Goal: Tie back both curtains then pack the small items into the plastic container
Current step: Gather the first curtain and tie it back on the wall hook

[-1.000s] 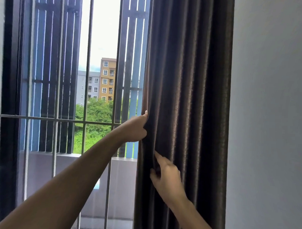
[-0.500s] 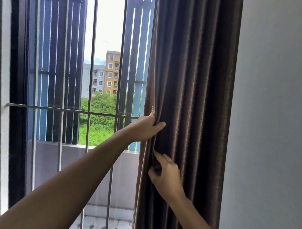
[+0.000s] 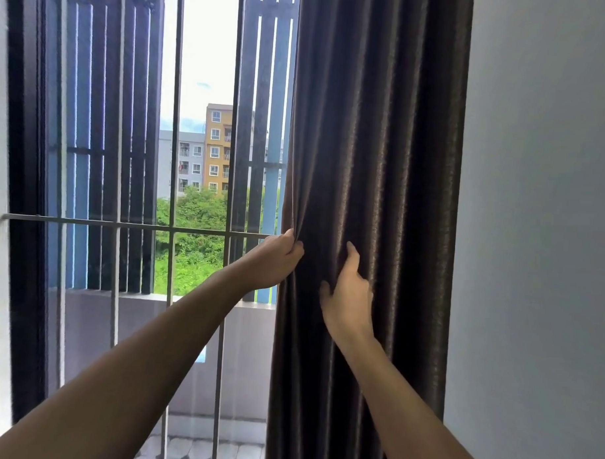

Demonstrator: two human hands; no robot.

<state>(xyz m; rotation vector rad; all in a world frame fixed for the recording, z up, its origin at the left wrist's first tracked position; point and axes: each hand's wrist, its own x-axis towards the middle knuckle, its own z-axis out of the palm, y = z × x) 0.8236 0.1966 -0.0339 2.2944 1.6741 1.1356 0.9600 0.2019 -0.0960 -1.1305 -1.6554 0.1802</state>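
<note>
A dark brown curtain (image 3: 383, 146) hangs in gathered folds at the right side of the window. My left hand (image 3: 277, 261) is closed around the curtain's left edge at about the height of the window's crossbar. My right hand (image 3: 348, 292) sits a little lower and to the right, thumb and fingers pinching a fold in the curtain's front. No tie-back, second curtain, small items or plastic container is in view.
The window (image 3: 200, 157) has grey metal bars (image 3: 172, 231) and dark slats outside, over a tiled balcony. A plain white wall (image 3: 541, 237) runs along the right of the curtain. A dark window frame (image 3: 20, 219) stands at the left.
My left hand has closed its fingers onto the curtain's edge. My right hand has slid up and to the right across the folds.
</note>
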